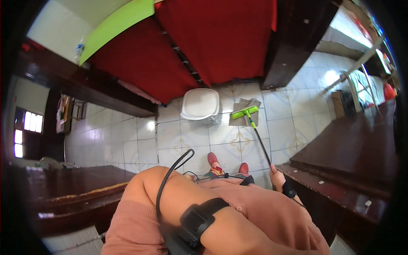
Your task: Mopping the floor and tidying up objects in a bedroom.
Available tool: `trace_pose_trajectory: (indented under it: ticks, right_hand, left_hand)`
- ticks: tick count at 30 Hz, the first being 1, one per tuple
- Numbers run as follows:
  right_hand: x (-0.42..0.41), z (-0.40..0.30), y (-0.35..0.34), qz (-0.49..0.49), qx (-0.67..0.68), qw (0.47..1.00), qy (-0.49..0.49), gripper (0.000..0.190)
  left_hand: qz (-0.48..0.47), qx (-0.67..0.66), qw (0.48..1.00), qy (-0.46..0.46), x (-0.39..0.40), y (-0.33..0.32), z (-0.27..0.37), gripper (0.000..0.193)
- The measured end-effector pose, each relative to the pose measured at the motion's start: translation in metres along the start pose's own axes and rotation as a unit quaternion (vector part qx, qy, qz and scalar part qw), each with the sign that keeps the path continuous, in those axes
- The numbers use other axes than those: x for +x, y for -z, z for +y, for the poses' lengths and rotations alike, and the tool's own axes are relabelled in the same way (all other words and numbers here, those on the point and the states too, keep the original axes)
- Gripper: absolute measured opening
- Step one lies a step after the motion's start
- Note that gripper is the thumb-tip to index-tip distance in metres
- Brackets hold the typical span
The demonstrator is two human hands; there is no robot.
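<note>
My right hand (278,179) grips the dark pole (263,144) of a floor mop near its upper end. The mop's lime-green head (244,112) rests across a grey-brown cloth (236,121), which lies creased on the tiled floor (191,140). My left hand is out of view. The bent left forearm (188,194) crosses in front of my body, with a black strapped device (197,220) and a looped black cable (159,191) on it.
A white plastic stool (201,101) stands left of the mop head. Behind it hangs a red curtain (223,41) beside a dark wooden post (287,47). Dark wooden furniture flanks me, a panel (347,143) right and a ledge (79,181) left. My red shoes (213,159) are below.
</note>
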State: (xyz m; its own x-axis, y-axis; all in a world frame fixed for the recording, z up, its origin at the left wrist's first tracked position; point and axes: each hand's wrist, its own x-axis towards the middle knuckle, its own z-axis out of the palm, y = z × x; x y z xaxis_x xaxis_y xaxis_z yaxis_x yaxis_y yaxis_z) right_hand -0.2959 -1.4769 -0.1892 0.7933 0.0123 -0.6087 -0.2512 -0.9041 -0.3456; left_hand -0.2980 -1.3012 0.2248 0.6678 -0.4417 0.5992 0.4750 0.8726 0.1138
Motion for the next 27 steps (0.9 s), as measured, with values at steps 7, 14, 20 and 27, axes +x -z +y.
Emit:
trace_pose_trajectory:
  ticks: [7,14,20,27]
  right_hand:
    - [0.076,-0.063,0.039,-0.025,0.092,0.993,-0.073,0.044]
    - [-0.017,-0.009,-0.006,-0.103,-0.047,0.99,-0.078,0.051]
    - [-0.162,0.053,-0.049,-0.062,0.164,0.973,-0.152,0.047]
    - [-0.2,0.043,-0.057,-0.062,0.204,0.959,-0.187,0.046]
  left_hand:
    - [-0.182,0.362,0.913,0.041,0.013,0.004,0.03,0.025]
    - [-0.218,0.265,0.938,0.043,0.023,0.002,0.053,0.022]
    - [-0.14,-0.058,0.988,-0.007,0.009,0.003,0.03,0.025]
    - [-0.271,0.016,0.961,-0.045,0.006,0.02,-0.006,0.025]
